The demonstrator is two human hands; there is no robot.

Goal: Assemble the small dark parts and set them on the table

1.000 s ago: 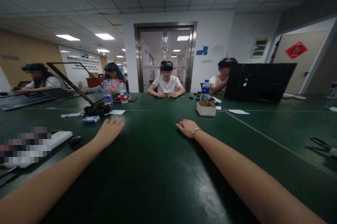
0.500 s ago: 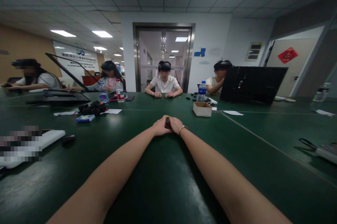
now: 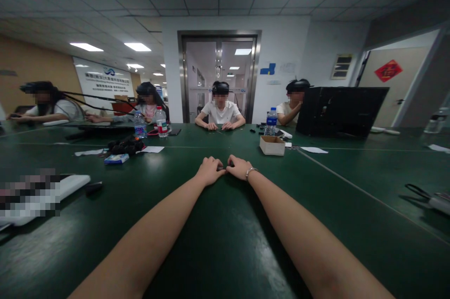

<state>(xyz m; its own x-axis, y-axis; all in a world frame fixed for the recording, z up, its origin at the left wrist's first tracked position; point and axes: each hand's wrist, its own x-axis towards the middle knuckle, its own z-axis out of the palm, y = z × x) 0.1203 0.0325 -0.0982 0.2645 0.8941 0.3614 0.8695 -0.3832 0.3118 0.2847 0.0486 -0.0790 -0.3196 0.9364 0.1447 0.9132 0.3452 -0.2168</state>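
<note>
Both my arms stretch forward over the dark green table (image 3: 218, 242). My left hand (image 3: 209, 170) is closed, fingers curled and thumb forward, around a small dark piece (image 3: 220, 167) that shows between thumb and fingers. Just to its right, my right hand (image 3: 240, 168) wears a bracelet (image 3: 250, 173) at the wrist and pinches another small dark piece (image 3: 231, 165). The thumbs come close together, near the table top. Fingers cover most of both pieces, so their kind cannot be made out.
An open cardboard box (image 3: 272, 146) stands beyond my right hand, near a blue-labelled bottle (image 3: 271, 121). To the left lie a blue-and-white packet (image 3: 116, 159) and a black bundle (image 3: 125, 145). A black monitor (image 3: 341, 111) stands at right. Several people sit across the table.
My hands have drawn slightly apart; before, their fingertips met around something dark. Now a gap shows between the fingers, with a dark bit at each hand. The view has shifted slightly.
</note>
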